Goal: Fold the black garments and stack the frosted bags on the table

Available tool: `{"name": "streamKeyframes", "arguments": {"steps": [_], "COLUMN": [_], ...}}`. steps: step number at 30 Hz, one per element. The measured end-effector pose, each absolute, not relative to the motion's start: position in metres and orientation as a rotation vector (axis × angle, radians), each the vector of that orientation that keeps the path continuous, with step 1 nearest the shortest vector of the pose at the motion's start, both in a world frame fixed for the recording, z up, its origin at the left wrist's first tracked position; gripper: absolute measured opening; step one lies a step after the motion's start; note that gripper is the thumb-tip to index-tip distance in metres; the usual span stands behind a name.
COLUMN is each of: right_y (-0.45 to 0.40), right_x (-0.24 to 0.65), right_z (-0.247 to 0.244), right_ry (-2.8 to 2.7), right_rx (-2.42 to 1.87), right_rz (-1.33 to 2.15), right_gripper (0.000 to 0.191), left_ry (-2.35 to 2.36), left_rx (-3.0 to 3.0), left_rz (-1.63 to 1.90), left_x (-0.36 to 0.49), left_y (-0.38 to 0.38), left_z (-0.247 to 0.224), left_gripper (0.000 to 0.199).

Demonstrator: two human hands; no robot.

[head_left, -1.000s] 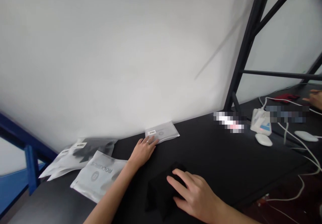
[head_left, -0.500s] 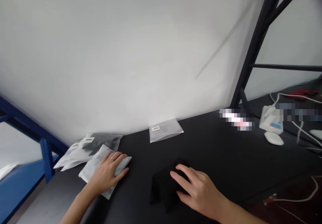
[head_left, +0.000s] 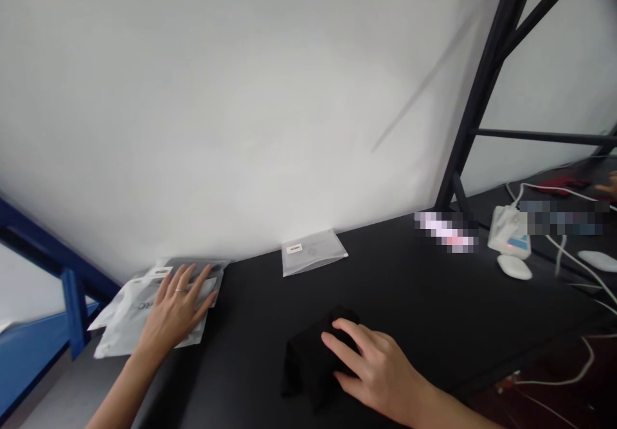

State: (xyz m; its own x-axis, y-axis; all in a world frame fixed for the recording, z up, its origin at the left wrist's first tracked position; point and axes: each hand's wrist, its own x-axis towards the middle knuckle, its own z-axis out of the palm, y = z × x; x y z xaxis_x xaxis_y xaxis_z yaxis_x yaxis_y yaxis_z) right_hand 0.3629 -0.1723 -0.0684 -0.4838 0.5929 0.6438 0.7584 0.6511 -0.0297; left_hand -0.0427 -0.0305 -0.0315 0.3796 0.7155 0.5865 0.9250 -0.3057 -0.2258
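Note:
My left hand [head_left: 174,310] lies flat with its fingers spread on a frosted plastic zip bag [head_left: 123,332] that has dark lettering. Under and behind that bag are more frosted bags [head_left: 108,307], at least one with a white label and something dark inside. My right hand [head_left: 378,365] has its bent fingers and thumb on a bunched piece of black cloth [head_left: 306,361], which stands slightly raised from the black table [head_left: 250,326]. The cloth blends into the table, so its full shape is hard to make out.
A flat frosted bag [head_left: 315,255] with a label rests against the white wall. Right of it are a blurred-out bright item [head_left: 446,231], a white box-like device [head_left: 509,233], a white mouse [head_left: 514,266] and cables. A blue frame [head_left: 74,307] borders the left, a black post [head_left: 477,101] the right.
My left hand has moved the lettered bag left and back onto the other bags, and its fingers are now more spread. My right hand stays at the black cloth. The view has shifted slightly.

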Motion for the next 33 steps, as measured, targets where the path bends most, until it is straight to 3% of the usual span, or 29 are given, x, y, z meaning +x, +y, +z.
{"name": "streamKeyframes", "arguments": {"steps": [7,17,23,29,33], "right_y": [-0.17,-0.129,-0.101,-0.14,-0.171], "right_x": [0.363,0.351,0.363,0.371,0.365], "right_z": [-0.046,0.015,0.012,0.001,-0.006], "right_ry": [-2.37,-2.307,-2.099,-2.051,-2.461], "right_rx": [-1.099,-1.354,-1.446,-1.382,-0.954], "right_rz": [-0.199,0.482,0.662,0.556,0.243], "right_gripper": [0.048,0.014,0.017,0.005,0.037], "left_ry": [-1.376,-1.496,-1.554,-1.615,-1.604], "left_rx": [-2.153,-2.415,-2.7,-2.77,-2.791], "left_rz": [-0.529,-0.96,-1.035,-1.08,-1.146], "left_x": [-0.031,0.056,0.092,0.104,0.106], "left_y": [-0.059,-0.148,-0.178,-0.176,-0.179], "left_z": [-0.045,-0.054,-0.094,-0.114,-0.107], "left_gripper": [0.05,0.06,0.074,0.057,0.058]}}
